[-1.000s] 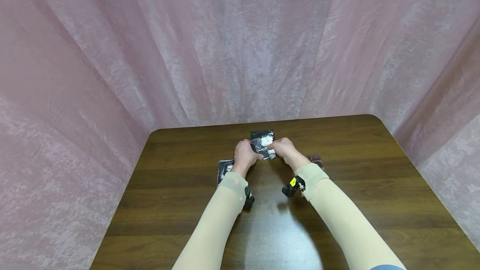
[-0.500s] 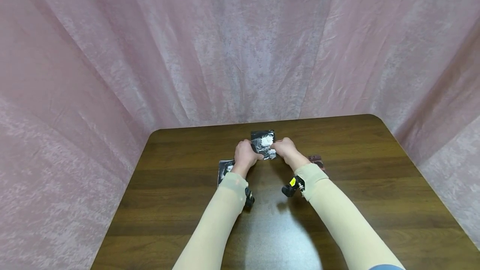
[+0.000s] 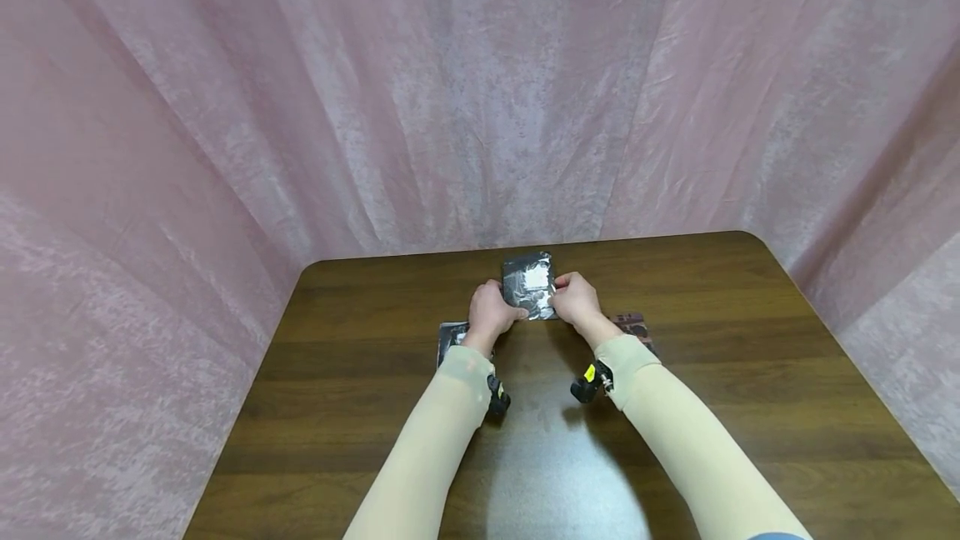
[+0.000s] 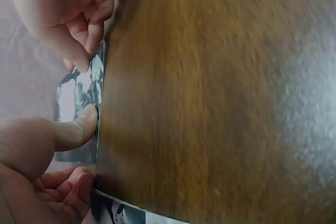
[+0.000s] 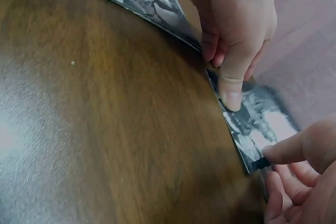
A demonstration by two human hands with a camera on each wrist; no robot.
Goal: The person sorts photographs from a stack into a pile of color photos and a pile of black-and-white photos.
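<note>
Both hands [image 3: 491, 312] [image 3: 576, 298] have laid the photo [image 3: 529, 285] flatter.

The print on the glossy photo [image 3: 529, 285] held between the two hands is washed out by glare in the head view and blurred in both wrist views, so its picture cannot be made out. The left hand [image 3: 491, 312] covers most of a second photo [image 3: 451, 335] lying on the table [image 3: 360, 390]; only a corner shows. The right hand [image 3: 578, 302] and its sleeve hide part of a third photo [image 3: 634, 327], too small to read. In the left wrist view the left hand [image 4: 37, 166] is cut off by the frame's edge
</note>
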